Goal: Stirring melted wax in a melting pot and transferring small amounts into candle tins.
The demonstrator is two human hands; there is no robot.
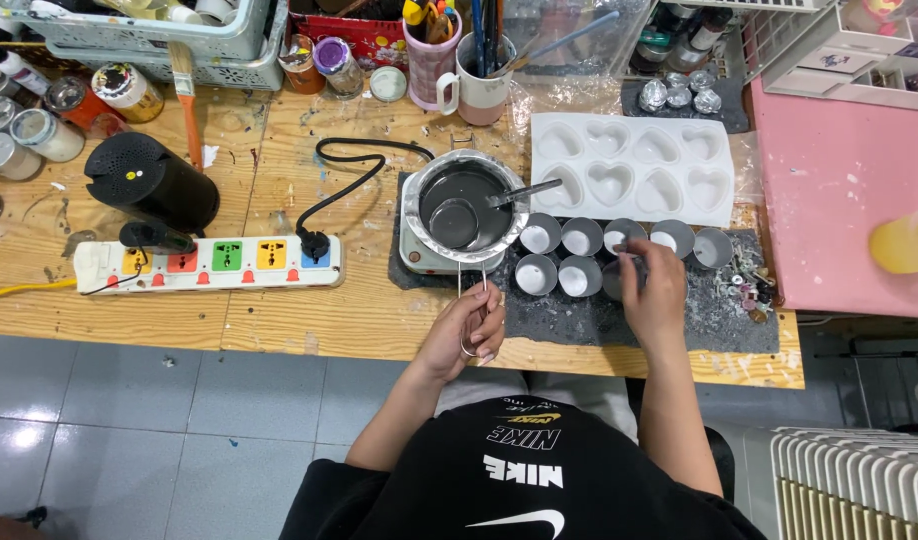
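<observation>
The head view shows the left hand clenched around the wire handle of a small ladle resting in the foil-lined melting pot. The ladle looks light and stiff, but its thin handle may be slippery and, this close to the pot, hot, so the far end is the safest hold. Right of the pot, the right hand pinches something small over the round metal cups.

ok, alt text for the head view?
Left hand grips the wire handle of a foil-lined pot on a small hotplate; right hand reaches among small metal cups beside a white heart mould on a wooden workbench.
</observation>
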